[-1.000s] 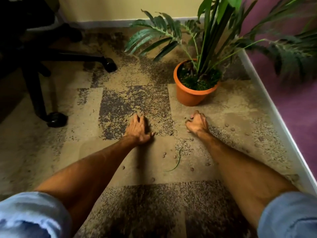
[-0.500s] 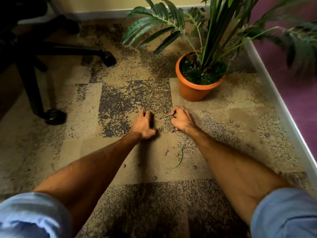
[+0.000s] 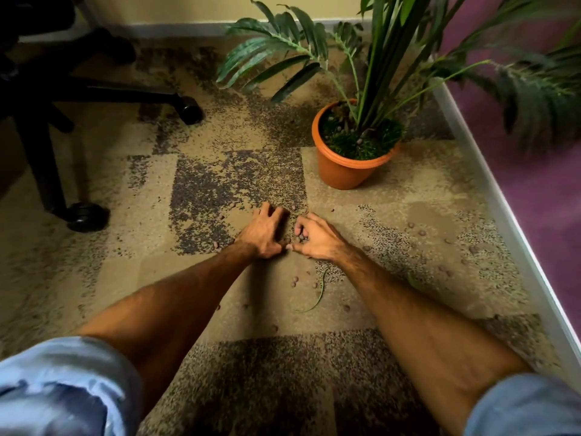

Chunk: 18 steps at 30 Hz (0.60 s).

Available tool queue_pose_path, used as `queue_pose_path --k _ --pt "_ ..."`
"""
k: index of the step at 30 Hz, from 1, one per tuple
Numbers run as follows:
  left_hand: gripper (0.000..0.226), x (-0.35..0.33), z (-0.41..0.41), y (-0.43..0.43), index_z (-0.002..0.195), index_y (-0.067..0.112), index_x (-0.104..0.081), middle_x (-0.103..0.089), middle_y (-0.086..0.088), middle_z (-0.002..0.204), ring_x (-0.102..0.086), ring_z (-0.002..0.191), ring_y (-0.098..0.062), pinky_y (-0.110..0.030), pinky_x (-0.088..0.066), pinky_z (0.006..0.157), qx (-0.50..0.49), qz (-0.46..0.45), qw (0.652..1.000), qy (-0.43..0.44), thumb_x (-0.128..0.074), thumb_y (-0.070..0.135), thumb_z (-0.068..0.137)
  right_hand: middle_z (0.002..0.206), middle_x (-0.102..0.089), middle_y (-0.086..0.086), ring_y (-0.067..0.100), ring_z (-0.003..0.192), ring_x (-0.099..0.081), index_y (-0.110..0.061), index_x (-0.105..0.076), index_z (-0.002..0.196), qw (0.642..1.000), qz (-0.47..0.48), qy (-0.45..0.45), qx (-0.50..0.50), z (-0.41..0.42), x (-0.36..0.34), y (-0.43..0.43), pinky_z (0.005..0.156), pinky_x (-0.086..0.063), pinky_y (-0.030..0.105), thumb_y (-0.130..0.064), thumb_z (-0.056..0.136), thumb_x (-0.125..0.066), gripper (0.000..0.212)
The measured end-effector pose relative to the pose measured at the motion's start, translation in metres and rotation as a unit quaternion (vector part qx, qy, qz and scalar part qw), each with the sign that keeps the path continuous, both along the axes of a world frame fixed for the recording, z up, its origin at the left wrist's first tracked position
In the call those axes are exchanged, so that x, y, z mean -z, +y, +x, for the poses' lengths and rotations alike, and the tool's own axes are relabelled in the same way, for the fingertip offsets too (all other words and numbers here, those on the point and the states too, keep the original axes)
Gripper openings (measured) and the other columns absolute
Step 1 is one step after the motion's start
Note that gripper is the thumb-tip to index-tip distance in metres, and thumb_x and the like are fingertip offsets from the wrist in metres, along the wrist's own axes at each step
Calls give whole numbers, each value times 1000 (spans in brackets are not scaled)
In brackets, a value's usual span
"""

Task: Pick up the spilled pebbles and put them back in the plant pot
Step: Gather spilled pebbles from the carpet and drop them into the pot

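Cups small, round brown pebbles [image 3: 302, 236] in curled right hand [image 3: 317, 239]; leaves more scattered on coarse speckled carpet [image 3: 408, 190], short of smooth orange plant pot [image 3: 344, 173]. Presses left hand [image 3: 265, 232] knuckles-up on carpet; cannot tell grip, underside hidden.

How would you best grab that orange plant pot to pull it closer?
Probably just under the thick rim of the orange plant pot, gripped on both sides, reaching in from the near side. The wall tapers downward, so the lip should stop slipping. The near wall is bare, while fronds spread over the far-left and right sides.
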<state>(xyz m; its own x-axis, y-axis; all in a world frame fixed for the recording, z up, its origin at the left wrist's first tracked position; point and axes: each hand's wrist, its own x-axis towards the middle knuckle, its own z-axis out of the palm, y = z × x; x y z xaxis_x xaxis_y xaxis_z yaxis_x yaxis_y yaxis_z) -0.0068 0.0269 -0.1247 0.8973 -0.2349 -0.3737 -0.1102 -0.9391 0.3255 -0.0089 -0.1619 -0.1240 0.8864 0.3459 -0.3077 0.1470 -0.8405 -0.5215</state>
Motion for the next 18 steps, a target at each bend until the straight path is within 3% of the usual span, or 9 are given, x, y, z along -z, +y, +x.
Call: queue_pose_path --k 6,10,12,15,18 --pt "77 -1 2 3 144 17 -43 -42 -8 140 -48 124 -26 -43 -48 106 12 -33 999 -19 -81 48 84 103 -55 -3 21 90 -61 -22 -61 97 1000 -17 -20 -9 -4 0 -1 85 -58 40 -21 84 -72 17" --pt "66 -4 2 4 144 13 -46 -49 -8 137 -52 122 -26 -33 -42 100 30 -33 998 -35 -77 36 91 138 -54 12 31 123 -56 -15 -62 130 996 -54 -6 -65 0 0 -1 102 -48 35 -25 90 -70 42" --pt "57 -7 0 3 143 11 -50 -52 -8 132 -56 117 -26 -33 -46 97 49 -33 997 -49 -74 29 94 137 -52 14 32 123 -58 -16 -60 132 994 -75 -30 -73 1 -2 -2 98 -49 36 -25 91 -69 43" --pt "35 -7 -9 -2 132 13 -56 -57 -8 123 -60 107 -22 -41 -57 96 61 -42 995 -66 -66 17 99 132 -55 12 28 104 -68 -18 -59 132 980 -127 -103 -111 -2 -6 2 85 -57 35 -19 91 -66 42" --pt "29 -7 -17 -5 128 15 -59 -58 -5 119 -61 100 -18 -41 -60 93 41 -50 995 -78 -64 13 100 130 -56 12 27 98 -70 -16 -60 131 968 -164 -142 -131 -7 -11 6 79 -62 37 -15 92 -68 40"
